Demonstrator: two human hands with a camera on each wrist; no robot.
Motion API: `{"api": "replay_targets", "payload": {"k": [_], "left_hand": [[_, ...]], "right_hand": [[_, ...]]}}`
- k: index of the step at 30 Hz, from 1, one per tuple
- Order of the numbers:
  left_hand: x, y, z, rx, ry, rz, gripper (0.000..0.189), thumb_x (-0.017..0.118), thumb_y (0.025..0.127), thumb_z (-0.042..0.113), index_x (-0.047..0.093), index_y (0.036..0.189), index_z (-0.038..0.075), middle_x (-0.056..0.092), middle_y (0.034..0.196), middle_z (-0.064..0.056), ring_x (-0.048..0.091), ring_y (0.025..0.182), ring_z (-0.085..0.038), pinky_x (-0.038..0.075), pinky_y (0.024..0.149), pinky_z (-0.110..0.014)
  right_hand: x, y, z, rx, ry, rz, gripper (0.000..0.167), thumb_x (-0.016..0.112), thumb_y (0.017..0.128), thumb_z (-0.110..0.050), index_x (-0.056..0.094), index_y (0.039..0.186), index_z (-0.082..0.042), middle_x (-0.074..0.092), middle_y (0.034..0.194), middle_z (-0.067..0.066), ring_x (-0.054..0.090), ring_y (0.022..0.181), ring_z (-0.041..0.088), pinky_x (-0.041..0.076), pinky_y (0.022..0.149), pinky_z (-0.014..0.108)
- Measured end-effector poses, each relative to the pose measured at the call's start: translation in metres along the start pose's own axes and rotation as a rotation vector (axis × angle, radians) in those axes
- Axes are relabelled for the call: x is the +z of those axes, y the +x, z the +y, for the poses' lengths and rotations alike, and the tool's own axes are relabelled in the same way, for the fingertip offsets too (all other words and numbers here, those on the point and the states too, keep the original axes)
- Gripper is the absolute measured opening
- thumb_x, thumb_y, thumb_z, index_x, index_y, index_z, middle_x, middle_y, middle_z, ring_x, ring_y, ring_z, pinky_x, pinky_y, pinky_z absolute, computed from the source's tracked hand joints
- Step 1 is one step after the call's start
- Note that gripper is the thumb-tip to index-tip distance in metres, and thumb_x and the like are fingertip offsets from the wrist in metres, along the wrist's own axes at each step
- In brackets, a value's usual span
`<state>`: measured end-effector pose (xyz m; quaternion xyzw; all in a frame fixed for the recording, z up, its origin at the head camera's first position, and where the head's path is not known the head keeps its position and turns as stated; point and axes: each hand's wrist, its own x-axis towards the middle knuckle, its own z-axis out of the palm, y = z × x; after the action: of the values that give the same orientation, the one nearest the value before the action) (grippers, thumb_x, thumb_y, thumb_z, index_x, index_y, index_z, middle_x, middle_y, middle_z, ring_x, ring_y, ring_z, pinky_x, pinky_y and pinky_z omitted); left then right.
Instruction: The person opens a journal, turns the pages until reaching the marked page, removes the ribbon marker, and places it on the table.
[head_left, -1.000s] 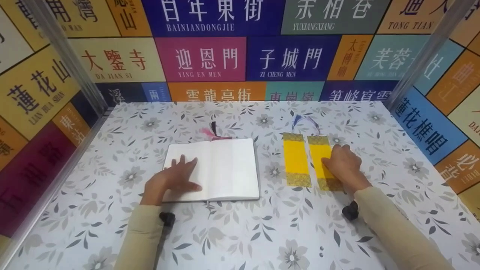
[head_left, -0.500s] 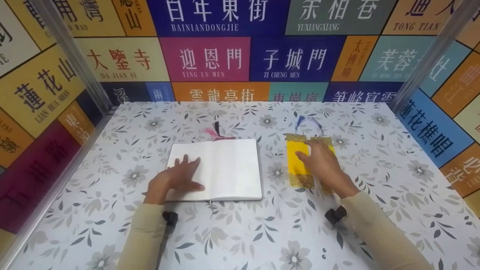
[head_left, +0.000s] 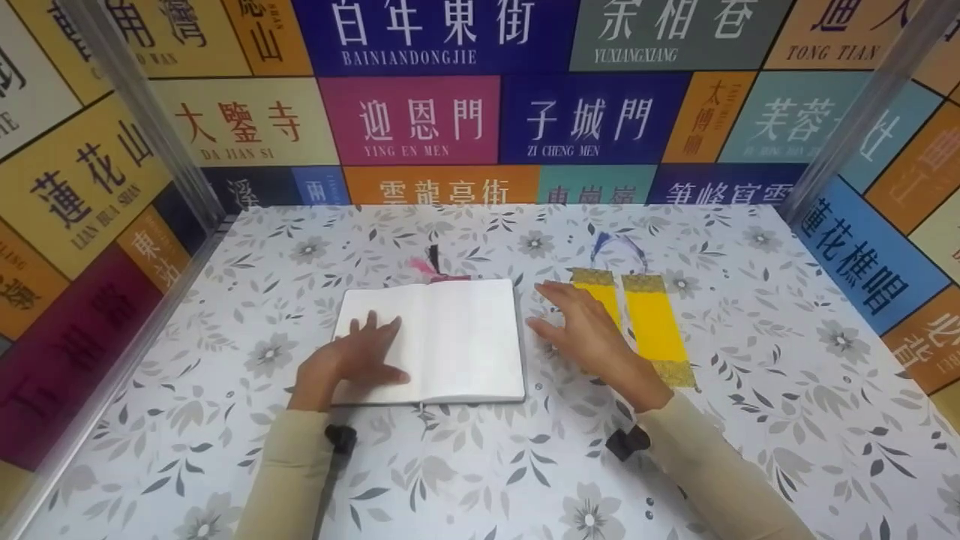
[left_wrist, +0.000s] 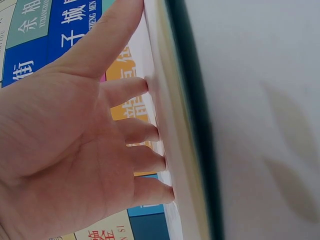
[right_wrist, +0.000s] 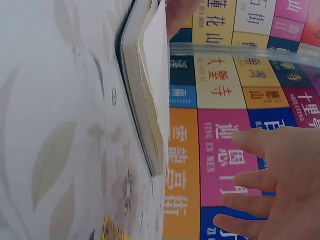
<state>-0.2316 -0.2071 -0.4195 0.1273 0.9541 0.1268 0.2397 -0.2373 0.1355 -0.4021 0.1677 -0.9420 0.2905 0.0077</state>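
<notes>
An open notebook (head_left: 472,341) with blank white pages lies on the table. Spread fingers of my left hand (head_left: 352,360) rest on its left page; the left wrist view shows the fingertips touching the page beside the dark green cover (left_wrist: 192,100). My right hand (head_left: 592,334) is in the air between the notebook and two yellow bookmarks, its fingers apart and holding nothing. It partly hides the left bookmark (head_left: 600,294). The right bookmark (head_left: 656,322), with gold patterned ends, lies in full view.
Pink and black tassels (head_left: 426,262) stick out past the notebook's top edge. Blue and lilac tassels (head_left: 621,244) curve above the bookmarks. The table cover (head_left: 450,480) has a leaf-and-flower print. Panels with Chinese lettering (head_left: 420,120) stand behind and at both sides.
My right hand has moved left, from the right bookmark across the left one toward the notebook, and its fingers have opened out. The left hand stays on the page.
</notes>
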Motion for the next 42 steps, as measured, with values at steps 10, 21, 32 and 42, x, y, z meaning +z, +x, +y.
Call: {"api": "replay_targets", "payload": {"k": [10, 21, 32, 42], "left_hand": [[0.001, 0.002, -0.002, -0.014, -0.01, 0.004, 0.097, 0.063, 0.094, 0.048, 0.009, 0.161, 0.004, -0.003, 0.162, -0.036, -0.003, 0.148, -0.059, 0.006, 0.123, -0.068], [0.001, 0.004, 0.0, -0.005, 0.007, -0.003, 0.097, 0.063, 0.094, 0.048, 0.009, 0.16, 0.002, -0.004, 0.16, -0.039, -0.002, 0.147, -0.061, 0.005, 0.122, -0.069], [0.001, 0.003, -0.003, -0.008, -0.016, -0.004, 0.099, 0.064, 0.093, 0.049, 0.008, 0.161, 0.003, -0.006, 0.16, -0.039, -0.004, 0.146, -0.062, 0.006, 0.121, -0.07], [0.001, 0.004, -0.001, -0.022, 0.0, -0.005, 0.101, 0.064, 0.092, 0.052, 0.008, 0.16, 0.003, -0.005, 0.16, -0.039, -0.003, 0.147, -0.061, 0.006, 0.122, -0.07]], "right_hand": [[0.015, 0.002, -0.031, -0.115, -0.058, -0.107, 0.064, 0.069, 0.094, -0.039, 0.047, 0.151, -0.02, 0.043, 0.159, 0.005, 0.037, 0.148, 0.03, 0.029, 0.123, 0.055], [0.037, 0.005, -0.043, -0.229, -0.068, -0.297, 0.075, 0.071, 0.091, -0.046, 0.038, 0.156, -0.027, 0.028, 0.167, -0.002, 0.018, 0.157, 0.03, 0.015, 0.127, 0.059], [0.05, 0.003, -0.038, -0.296, -0.145, -0.487, 0.083, 0.075, 0.085, -0.05, 0.036, 0.156, -0.029, 0.016, 0.17, -0.003, 0.007, 0.158, 0.031, 0.01, 0.129, 0.054], [0.053, 0.005, -0.035, -0.294, -0.208, -0.536, 0.081, 0.073, 0.086, -0.052, 0.036, 0.155, -0.032, 0.016, 0.169, -0.004, 0.01, 0.158, 0.029, 0.012, 0.128, 0.054]]}}
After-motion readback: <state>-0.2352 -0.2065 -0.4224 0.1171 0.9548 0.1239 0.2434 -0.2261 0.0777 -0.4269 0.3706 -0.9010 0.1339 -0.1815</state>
